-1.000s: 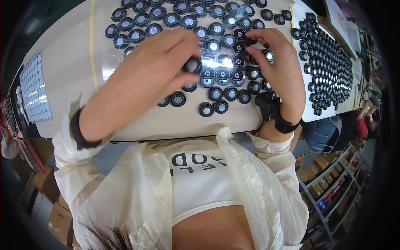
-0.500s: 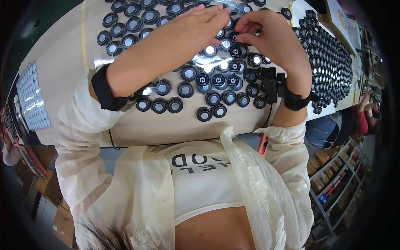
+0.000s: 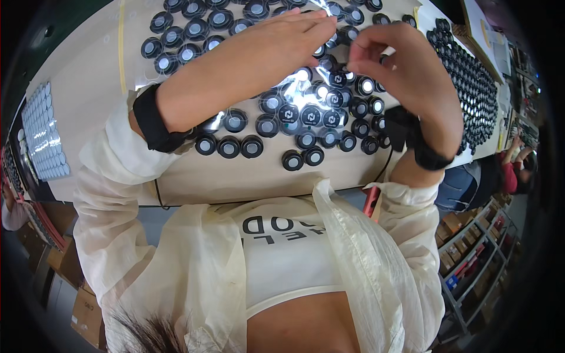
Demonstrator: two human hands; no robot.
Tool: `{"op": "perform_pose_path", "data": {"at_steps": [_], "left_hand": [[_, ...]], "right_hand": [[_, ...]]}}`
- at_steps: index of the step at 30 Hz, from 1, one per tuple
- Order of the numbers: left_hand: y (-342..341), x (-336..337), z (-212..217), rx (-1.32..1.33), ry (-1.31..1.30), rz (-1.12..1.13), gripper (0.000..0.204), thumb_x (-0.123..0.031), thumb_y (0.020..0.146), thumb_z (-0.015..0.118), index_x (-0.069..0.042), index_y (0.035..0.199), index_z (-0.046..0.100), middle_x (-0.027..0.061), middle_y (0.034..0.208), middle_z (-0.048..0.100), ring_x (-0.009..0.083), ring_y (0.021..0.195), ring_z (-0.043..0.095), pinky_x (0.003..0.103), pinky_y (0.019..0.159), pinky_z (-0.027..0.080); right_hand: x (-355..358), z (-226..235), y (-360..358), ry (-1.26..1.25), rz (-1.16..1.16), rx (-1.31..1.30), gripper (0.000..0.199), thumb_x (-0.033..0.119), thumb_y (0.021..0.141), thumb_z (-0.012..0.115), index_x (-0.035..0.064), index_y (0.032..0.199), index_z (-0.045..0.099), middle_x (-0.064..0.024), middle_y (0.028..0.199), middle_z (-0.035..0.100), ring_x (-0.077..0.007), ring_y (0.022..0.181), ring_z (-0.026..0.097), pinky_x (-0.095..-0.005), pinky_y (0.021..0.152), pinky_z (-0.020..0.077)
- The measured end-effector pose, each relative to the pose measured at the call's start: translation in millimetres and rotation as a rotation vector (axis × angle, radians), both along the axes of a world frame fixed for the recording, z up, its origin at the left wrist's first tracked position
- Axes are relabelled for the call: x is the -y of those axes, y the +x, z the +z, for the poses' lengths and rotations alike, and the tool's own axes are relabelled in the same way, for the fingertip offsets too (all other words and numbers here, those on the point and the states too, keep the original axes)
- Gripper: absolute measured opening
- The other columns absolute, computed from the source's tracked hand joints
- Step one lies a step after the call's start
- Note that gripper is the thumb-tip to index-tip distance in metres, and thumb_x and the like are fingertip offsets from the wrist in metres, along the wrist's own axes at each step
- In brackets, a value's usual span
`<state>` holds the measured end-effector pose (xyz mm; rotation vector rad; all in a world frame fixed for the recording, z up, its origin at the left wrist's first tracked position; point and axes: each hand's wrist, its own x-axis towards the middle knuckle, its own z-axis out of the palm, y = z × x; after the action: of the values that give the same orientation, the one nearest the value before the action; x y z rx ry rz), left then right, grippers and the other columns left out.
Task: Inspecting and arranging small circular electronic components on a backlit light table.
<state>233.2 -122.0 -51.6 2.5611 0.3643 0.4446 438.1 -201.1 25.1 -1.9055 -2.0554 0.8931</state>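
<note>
My left hand [image 3: 303, 34] lies flat with outstretched fingers over a clear plastic sheet [image 3: 292, 93] and the parts at the far middle. Round black labels with a white mark [image 3: 311, 116] show on the sheet, which rests across many black round parts with pale centres [image 3: 235, 120]. My right hand [image 3: 382, 59] is raised just right of the sheet, thumb and fingers pinched together. What they pinch is blurred and too small to make out. Strong glare hides part of the sheet between my hands.
More black parts stand packed on a white surface [image 3: 468, 97] at the right. A sheet of pale round pieces [image 3: 44, 132] lies at the left table edge. Yellow tape [image 3: 121, 53] runs along the table. Other people sit at both sides; shelving with boxes [image 3: 471, 259] stands lower right.
My right hand has moved right and slightly down, away from the labels, fingers still pinched. The glare on the sheet has spread. My left hand has shifted slightly right.
</note>
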Motion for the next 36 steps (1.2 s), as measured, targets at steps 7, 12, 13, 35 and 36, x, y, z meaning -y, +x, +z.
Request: {"op": "perform_pose_path", "data": {"at_steps": [7,12,13,35,36], "left_hand": [[-6,-20,33,0.256,-0.366,-0.099,0.035,-0.008,0.085,0.073,-0.007,0.119,0.066,0.0063,0.125,0.063,0.0238,0.115,0.059,0.034,0.099,0.044],[-38,-7,52,0.307,-1.084,0.014,0.038,-0.002,0.094,0.063,0.004,0.130,0.054,0.0152,0.126,0.062,0.0182,0.117,0.059,0.030,0.097,0.048],[-40,-3,50,0.454,-1.203,0.000,0.040,-0.002,0.095,0.060,0.006,0.133,0.050,0.0183,0.127,0.061,0.0194,0.118,0.059,0.030,0.097,0.050],[-53,16,52,0.339,-1.031,0.172,0.040,-0.002,0.096,0.059,0.005,0.136,0.054,0.0059,0.092,0.066,0.0118,0.090,0.066,0.031,0.090,0.058],[-53,16,52,0.339,-1.033,0.170,0.040,-0.002,0.096,0.059,0.005,0.136,0.054,0.0059,0.092,0.066,0.0118,0.090,0.066,0.031,0.090,0.058]], "right_hand": [[49,19,-12,0.279,-0.442,-0.754,0.016,0.002,0.085,0.074,-0.0002,0.096,0.063,-0.0025,0.093,0.064,-0.0086,0.085,0.057,-0.0237,0.076,0.0446],[44,3,-36,0.170,-0.478,-1.225,0.016,-0.002,0.086,0.072,-0.0017,0.100,0.063,-0.0043,0.093,0.064,-0.0097,0.087,0.059,-0.0233,0.078,0.0468],[43,1,-39,0.166,-0.453,-1.256,0.017,-0.002,0.087,0.071,-0.0018,0.101,0.062,-0.0039,0.092,0.065,-0.0096,0.086,0.059,-0.0232,0.077,0.0468],[33,-12,-67,0.260,-0.484,-1.126,0.018,-0.003,0.089,0.070,-0.0064,0.107,0.070,-0.0117,0.096,0.074,-0.0107,0.086,0.069,-0.0191,0.075,0.0526],[33,-12,-68,0.260,-0.487,-1.125,0.018,-0.003,0.089,0.070,-0.0064,0.107,0.070,-0.0117,0.096,0.074,-0.0107,0.086,0.069,-0.0191,0.075,0.0526]]}}
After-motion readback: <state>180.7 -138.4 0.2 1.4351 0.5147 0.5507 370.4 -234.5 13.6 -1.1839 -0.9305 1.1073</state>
